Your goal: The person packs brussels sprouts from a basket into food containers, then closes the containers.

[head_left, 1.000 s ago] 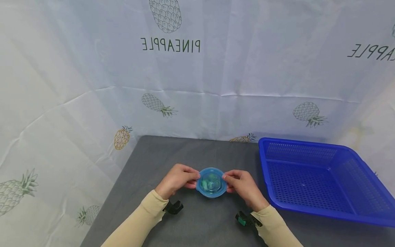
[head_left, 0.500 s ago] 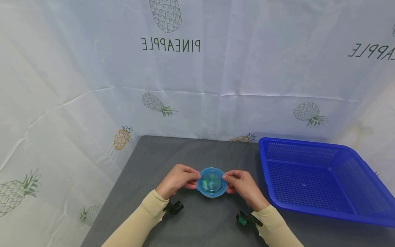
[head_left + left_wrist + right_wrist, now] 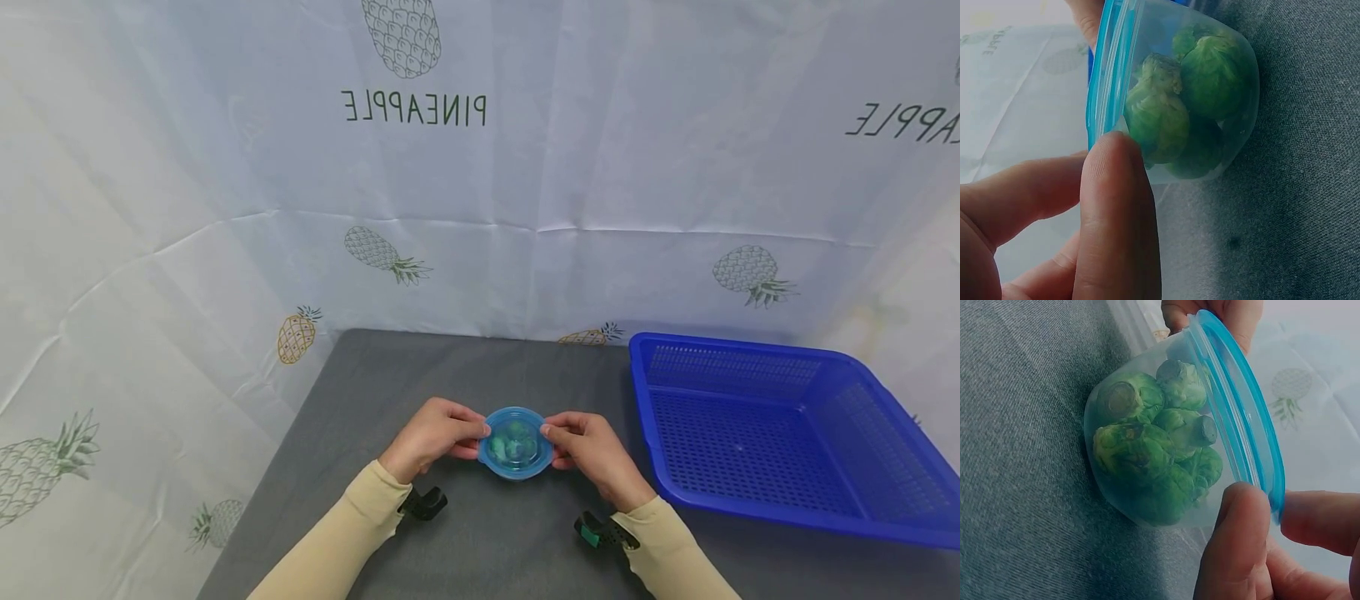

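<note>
A small clear round container [image 3: 515, 447] with a blue lid [image 3: 1241, 406] sits on the grey table [image 3: 450, 375], filled with green Brussels sprouts [image 3: 1154, 450]. My left hand [image 3: 435, 435] pinches its left rim with thumb and fingers [image 3: 1116, 212]. My right hand [image 3: 592, 450] pinches the right rim the same way, its fingers [image 3: 1235, 537] against the bowl's wall. In the left wrist view the container [image 3: 1197, 100] stands on the table with the lid [image 3: 1107, 75] seated on top.
A large blue perforated basket [image 3: 787, 433] stands on the table to the right of my hands. A pineapple-print cloth [image 3: 450, 167] hangs behind and to the left. Black wrist camera mounts [image 3: 423, 503] sit under both sleeves.
</note>
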Demonstrator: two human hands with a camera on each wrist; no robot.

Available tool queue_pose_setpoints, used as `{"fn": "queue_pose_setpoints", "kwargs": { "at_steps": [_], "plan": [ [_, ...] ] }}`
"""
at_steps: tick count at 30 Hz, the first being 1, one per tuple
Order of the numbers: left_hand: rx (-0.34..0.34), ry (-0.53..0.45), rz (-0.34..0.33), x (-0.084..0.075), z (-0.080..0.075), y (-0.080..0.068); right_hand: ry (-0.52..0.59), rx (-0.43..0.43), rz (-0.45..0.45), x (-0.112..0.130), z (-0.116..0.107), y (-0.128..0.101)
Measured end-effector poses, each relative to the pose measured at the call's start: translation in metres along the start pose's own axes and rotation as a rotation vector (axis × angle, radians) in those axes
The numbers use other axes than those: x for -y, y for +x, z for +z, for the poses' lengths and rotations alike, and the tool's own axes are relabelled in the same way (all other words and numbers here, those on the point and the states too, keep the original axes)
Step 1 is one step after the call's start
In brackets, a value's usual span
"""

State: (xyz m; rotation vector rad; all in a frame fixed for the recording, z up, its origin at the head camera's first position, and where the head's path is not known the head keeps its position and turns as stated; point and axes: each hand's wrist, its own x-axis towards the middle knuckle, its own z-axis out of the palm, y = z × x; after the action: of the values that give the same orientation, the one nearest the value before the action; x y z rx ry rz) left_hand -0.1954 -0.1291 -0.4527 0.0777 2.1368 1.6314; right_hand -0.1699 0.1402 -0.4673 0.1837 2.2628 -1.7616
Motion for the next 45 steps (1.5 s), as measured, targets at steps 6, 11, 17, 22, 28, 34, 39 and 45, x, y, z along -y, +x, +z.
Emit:
{"fn": "queue_pose_setpoints", "kwargs": {
  "at_steps": [6, 11, 17, 22, 28, 34, 39, 45],
  "plan": [
    [0.001, -0.011, 0.016, -0.0010, 0.0010, -0.0010, -0.001, 0.014, -0.014, 0.0008, 0.0007, -0.0008],
    [-0.010, -0.006, 0.019, -0.0004, 0.0022, -0.0005, -0.020, 0.015, -0.038, 0.0011, 0.0017, -0.0034],
    [-0.016, 0.023, 0.017, 0.0009, 0.0028, -0.0007, -0.030, -0.008, -0.045, -0.0004, 0.0028, -0.0033],
    [-0.009, 0.026, 0.051, 0.0022, 0.0041, -0.0021, -0.034, -0.017, -0.038, -0.0013, 0.0032, -0.0030],
    [-0.019, 0.015, 0.085, 0.0020, 0.0065, -0.0024, -0.056, -0.002, -0.056, 0.0001, 0.0021, -0.0028],
    [-0.015, 0.010, 0.091, 0.0014, 0.0064, -0.0019, -0.062, 0.003, -0.063, 0.0006, 0.0015, -0.0023],
    [-0.013, 0.020, 0.090, 0.0016, 0.0057, -0.0009, -0.072, -0.020, -0.073, -0.0006, 0.0043, -0.0011],
    [-0.018, 0.029, 0.086, 0.0046, 0.0051, 0.0023, -0.108, -0.070, -0.085, -0.0007, 0.0095, -0.0029]
  ]
}}
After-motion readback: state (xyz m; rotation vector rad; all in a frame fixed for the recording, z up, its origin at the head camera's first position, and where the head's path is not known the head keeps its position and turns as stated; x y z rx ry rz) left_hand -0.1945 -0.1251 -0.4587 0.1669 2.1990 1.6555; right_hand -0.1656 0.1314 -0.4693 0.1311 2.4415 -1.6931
